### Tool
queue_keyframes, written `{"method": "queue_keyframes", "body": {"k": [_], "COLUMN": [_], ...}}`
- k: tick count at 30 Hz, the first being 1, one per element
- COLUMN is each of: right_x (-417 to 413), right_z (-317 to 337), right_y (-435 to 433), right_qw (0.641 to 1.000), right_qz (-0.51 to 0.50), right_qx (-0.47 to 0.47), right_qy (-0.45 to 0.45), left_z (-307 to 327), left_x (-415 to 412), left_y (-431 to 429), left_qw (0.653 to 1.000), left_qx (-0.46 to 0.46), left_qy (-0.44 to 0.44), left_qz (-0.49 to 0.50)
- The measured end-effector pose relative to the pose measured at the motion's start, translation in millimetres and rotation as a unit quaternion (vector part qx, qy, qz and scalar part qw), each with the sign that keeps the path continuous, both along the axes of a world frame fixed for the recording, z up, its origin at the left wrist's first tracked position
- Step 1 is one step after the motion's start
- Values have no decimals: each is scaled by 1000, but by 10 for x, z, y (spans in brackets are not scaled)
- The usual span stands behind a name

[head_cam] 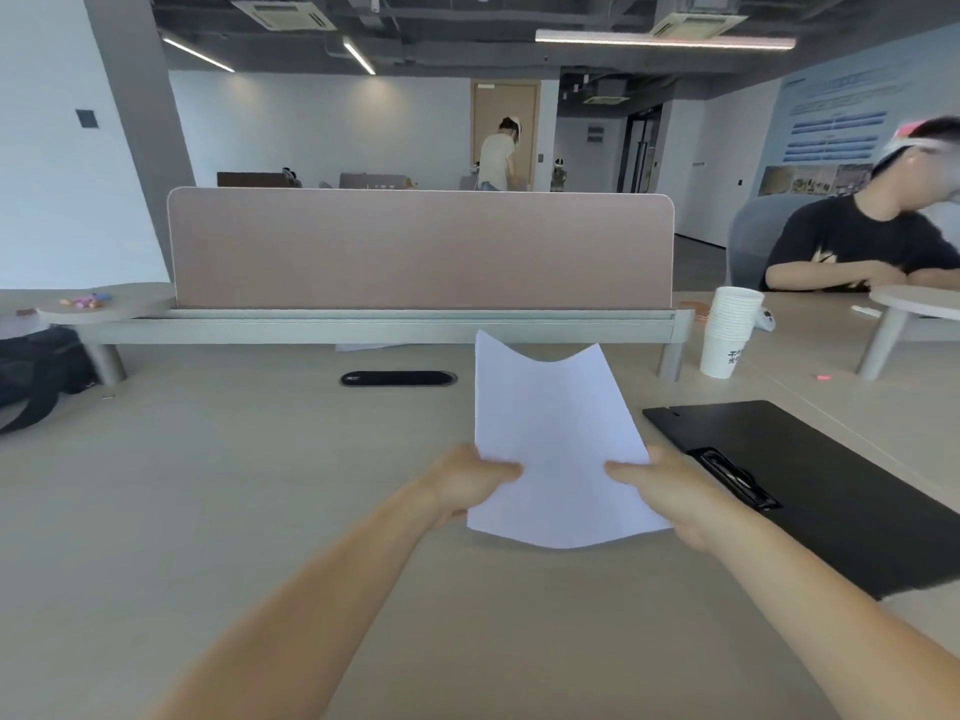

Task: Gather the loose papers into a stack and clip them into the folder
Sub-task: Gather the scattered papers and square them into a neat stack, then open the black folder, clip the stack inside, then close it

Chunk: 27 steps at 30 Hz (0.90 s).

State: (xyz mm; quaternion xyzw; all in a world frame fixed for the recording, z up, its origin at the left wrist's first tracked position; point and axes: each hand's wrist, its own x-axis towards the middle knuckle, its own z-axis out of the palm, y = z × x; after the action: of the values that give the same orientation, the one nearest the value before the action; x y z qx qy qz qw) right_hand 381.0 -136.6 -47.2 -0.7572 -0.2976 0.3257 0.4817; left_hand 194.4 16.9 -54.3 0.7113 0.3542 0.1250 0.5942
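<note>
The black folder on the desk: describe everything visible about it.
The black folder is a flat, matte board, plastic by its look, lying at an angle on the desk, right of the held papers. A black clip sits at its left edge, with no paper under it. The right forearm hides its near corner.

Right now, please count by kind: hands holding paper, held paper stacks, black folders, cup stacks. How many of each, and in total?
Hands holding paper: 2 (left hand, right hand)
Paper stack: 1
Folder: 1
Cup stack: 1
Total: 5
</note>
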Motion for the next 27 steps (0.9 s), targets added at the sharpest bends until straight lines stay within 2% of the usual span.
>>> {"method": "queue_keyframes", "body": {"k": [7, 11, 15, 19, 22, 27], "right_x": [177, 230, 403, 584, 698, 779], "right_z": [53, 130, 250, 282, 108, -194], "right_y": [-254, -339, -481, -651, -709, -626], "right_qw": [996, 986, 962, 920, 855, 785], "right_qz": [-33, -49, -22, -40, -58, -19], "right_qx": [-87, -151, -235, -253, -256, -282], "right_qy": [14, -55, -138, -295, -448, -551], "left_z": [54, 207, 247, 216, 146, 59], "left_x": [323, 313, 244, 221, 249, 394], "left_y": [-312, -292, -169, -77, -75, -172], "left_qw": [995, 981, 967, 970, 965, 927], "left_qx": [-1, -63, 31, 80, 133, 296], "left_qy": [99, 181, 251, 228, 219, 220], "left_qz": [-32, -31, -3, 31, 57, 74]}}
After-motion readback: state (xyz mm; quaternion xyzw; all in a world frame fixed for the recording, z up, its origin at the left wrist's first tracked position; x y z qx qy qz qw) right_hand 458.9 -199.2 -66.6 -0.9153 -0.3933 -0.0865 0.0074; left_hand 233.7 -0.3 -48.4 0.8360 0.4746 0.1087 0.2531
